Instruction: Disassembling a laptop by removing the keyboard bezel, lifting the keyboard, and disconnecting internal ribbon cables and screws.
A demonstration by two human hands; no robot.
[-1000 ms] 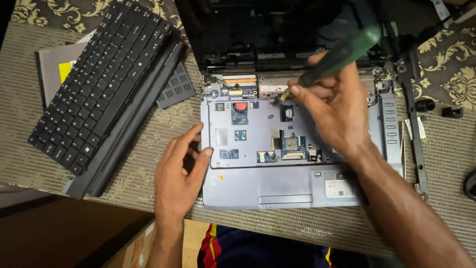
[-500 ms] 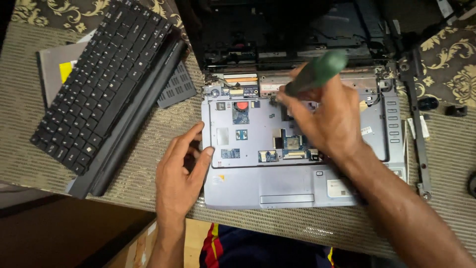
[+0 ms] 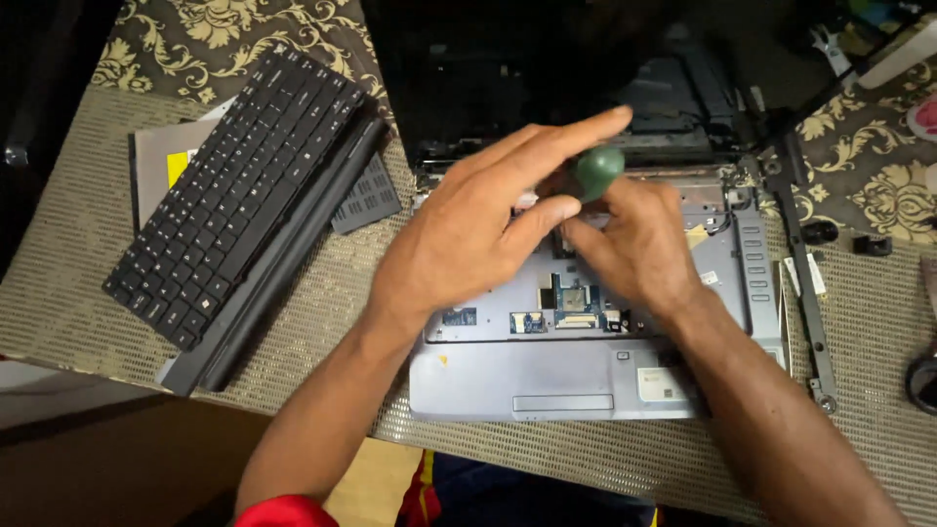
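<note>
The green screwdriver stands over the open laptop, near its back edge. The right hand is curled tight around it. The left hand is open, fingers long and flat, thumb touching the handle. The hands hide the tip. A loose keyboard lies well to the left.

Setting: home repair spot, not a workshop. Surface covered with woven mat over gold-patterned cloth, upper left. Opened laptop at centre, detached keyboard at left, loose parts at right.
</note>
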